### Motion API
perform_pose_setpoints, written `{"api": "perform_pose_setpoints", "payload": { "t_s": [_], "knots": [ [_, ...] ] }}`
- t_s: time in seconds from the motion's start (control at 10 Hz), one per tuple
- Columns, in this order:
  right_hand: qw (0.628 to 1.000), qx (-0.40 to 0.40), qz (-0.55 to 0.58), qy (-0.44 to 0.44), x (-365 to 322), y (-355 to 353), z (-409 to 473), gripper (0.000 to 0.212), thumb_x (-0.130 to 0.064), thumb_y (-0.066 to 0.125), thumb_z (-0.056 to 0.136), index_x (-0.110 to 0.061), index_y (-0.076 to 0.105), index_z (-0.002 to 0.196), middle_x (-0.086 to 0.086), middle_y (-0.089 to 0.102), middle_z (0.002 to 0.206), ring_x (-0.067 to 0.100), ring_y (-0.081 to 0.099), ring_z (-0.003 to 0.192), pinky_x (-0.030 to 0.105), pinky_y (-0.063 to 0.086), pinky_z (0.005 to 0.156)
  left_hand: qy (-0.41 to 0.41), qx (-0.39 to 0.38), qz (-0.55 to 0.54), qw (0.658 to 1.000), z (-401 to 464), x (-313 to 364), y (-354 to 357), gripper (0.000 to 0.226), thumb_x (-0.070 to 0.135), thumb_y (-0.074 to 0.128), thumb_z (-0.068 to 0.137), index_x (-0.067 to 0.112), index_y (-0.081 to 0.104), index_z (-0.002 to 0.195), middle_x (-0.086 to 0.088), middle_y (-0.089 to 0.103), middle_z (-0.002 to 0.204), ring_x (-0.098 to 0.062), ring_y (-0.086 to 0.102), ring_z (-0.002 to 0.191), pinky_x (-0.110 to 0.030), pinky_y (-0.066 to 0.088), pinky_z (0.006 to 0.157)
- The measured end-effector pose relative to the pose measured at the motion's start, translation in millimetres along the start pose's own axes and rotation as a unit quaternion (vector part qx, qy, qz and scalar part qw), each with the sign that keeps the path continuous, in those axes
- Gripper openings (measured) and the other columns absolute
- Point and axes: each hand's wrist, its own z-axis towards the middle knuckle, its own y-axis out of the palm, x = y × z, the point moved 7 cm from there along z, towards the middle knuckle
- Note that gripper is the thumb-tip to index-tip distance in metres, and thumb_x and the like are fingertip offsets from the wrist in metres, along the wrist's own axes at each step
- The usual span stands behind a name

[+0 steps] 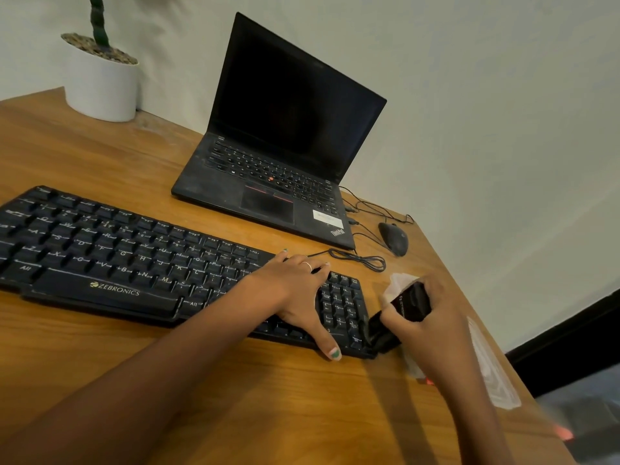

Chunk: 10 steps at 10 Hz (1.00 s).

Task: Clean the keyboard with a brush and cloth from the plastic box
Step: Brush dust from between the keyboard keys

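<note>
Keyboard (pixel 134 263) left end (cut off)

A wooden bench (pixel 235 397) carried a black keyboard (pixel 117 260) under the left fingers (pixel 318 268). Beyond those fingers stood an open laptop (pixel 268 182) and a mouse (pixel 393 238); far beyond sat a white plant pot (pixel 100 88). Clear plastic (pixel 493 374) lay just outside the right fingers (pixel 391 312).

Left hand (pixel 300 290): laid flat, palm down, on the right-hand end of the keyboard (pixel 134 260), fingers straight and spread, thumb reaching over the near edge. Left forearm: bare, crossing the near edge at a slant. Right hand (pixel 426 317): just off the keyboard's right end, fingers curled in a grip around a black brush (pixel 401 317).
</note>
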Motion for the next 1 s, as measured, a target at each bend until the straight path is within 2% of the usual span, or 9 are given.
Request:
{"api": "perform_pose_setpoints", "payload": {
  "t_s": [0.1,0.2,0.3,0.5,0.6,0.7,0.8,0.9,1.0],
  "knots": [
    [1.0,-0.019,-0.019,0.013,4.7,-10.7,2.1,0.026,-0.024,0.072,0.078,-0.019,0.05,0.092,-0.002,0.055,0.084,0.012,0.053,0.074,0.022,0.047,0.055,0.003,-0.003,0.003,1.0,0.7,0.5,-0.1,0.133,0.083,0.061,0.061,0.019,-0.011,0.153,-0.004,-0.009,0.162,-0.025,-0.009,0.148,-0.049,-0.006,0.119],
    [0.998,0.051,-0.03,-0.025,-1.0,-10.0,-7.6,0.026,-0.025,0.071,0.079,-0.021,0.049,0.094,-0.006,0.054,0.08,0.009,0.054,0.071,0.016,0.043,0.048,0.0,-0.002,0.005,1.0,1.9,-0.7,0.4,0.134,0.084,0.06,0.06,0.018,-0.01,0.153,-0.005,-0.008,0.162,-0.026,-0.008,0.148,-0.05,-0.005,0.119],
    [0.999,-0.014,-0.052,-0.004,3.0,-1.2,-10.7,0.026,-0.025,0.07,0.081,-0.021,0.048,0.095,-0.007,0.053,0.078,0.007,0.053,0.066,0.014,0.044,0.044,0.0,-0.003,0.007,1.0,2.0,-1.0,0.7,0.135,0.085,0.06,0.059,0.019,-0.01,0.153,-0.005,-0.007,0.162,-0.026,-0.007,0.148,-0.051,-0.004,0.119],
    [0.998,0.055,-0.008,-0.023,-2.5,-9.7,-21.6,0.026,-0.024,0.072,0.079,-0.022,0.049,0.091,-0.005,0.056,0.076,0.009,0.056,0.067,0.02,0.046,0.047,0.001,-0.003,0.007,1.0,1.0,-0.3,0.1,0.134,0.084,0.06,0.06,0.019,-0.01,0.153,-0.005,-0.008,0.162,-0.026,-0.008,0.148,-0.049,-0.006,0.119],
    [1.0,0.018,-0.019,-0.009,-0.1,-10.5,-17.2,0.026,-0.024,0.072,0.078,-0.021,0.049,0.091,-0.002,0.057,0.079,0.01,0.055,0.069,0.021,0.047,0.049,0.002,-0.003,0.006,1.0,0.3,0.4,0.1,0.133,0.083,0.06,0.061,0.019,-0.011,0.153,-0.005,-0.009,0.162,-0.025,-0.009,0.148,-0.048,-0.007,0.119],
    [0.997,0.065,0.01,-0.031,-6.9,-19.6,-17.1,0.025,-0.022,0.073,0.077,-0.02,0.049,0.087,-0.005,0.055,0.077,0.004,0.055,0.07,0.016,0.044,0.047,0.002,-0.004,0.008,1.0,0.3,0.5,0.3,0.133,0.083,0.06,0.061,0.019,-0.01,0.153,-0.003,-0.01,0.162,-0.024,-0.01,0.148,-0.048,-0.008,0.119],
    [1.0,-0.007,-0.017,-0.014,-11.9,-7.3,-21.2,0.024,-0.022,0.072,0.079,-0.02,0.049,0.087,-0.004,0.055,0.075,0.008,0.055,0.065,0.016,0.047,0.045,0.003,-0.003,0.009,1.0,-0.1,0.8,-0.2,0.133,0.084,0.06,0.061,0.018,-0.01,0.153,-0.002,-0.011,0.162,-0.024,-0.009,0.148,-0.048,-0.007,0.119],
    [0.999,-0.026,-0.029,-0.002,-10.6,-14.0,-16.4,0.024,-0.023,0.072,0.078,-0.016,0.052,0.087,0.002,0.056,0.078,0.016,0.056,0.07,0.028,0.049,0.051,0.003,-0.002,0.006,1.0,-1.4,1.8,-1.1,0.133,0.083,0.061,0.061,0.018,-0.009,0.154,0.0,-0.011,0.162,-0.023,-0.01,0.148,-0.048,-0.007,0.119],
    [0.999,0.031,-0.013,-0.036,-16.5,-13.1,-21.1,0.025,-0.022,0.073,0.078,-0.018,0.05,0.086,-0.002,0.056,0.076,0.009,0.054,0.066,0.019,0.044,0.045,0.002,-0.004,0.006,1.0,-1.9,2.1,-1.3,0.132,0.082,0.061,0.061,0.018,-0.01,0.153,0.0,-0.012,0.162,-0.022,-0.011,0.148,-0.047,-0.008,0.119]
  ]
}}
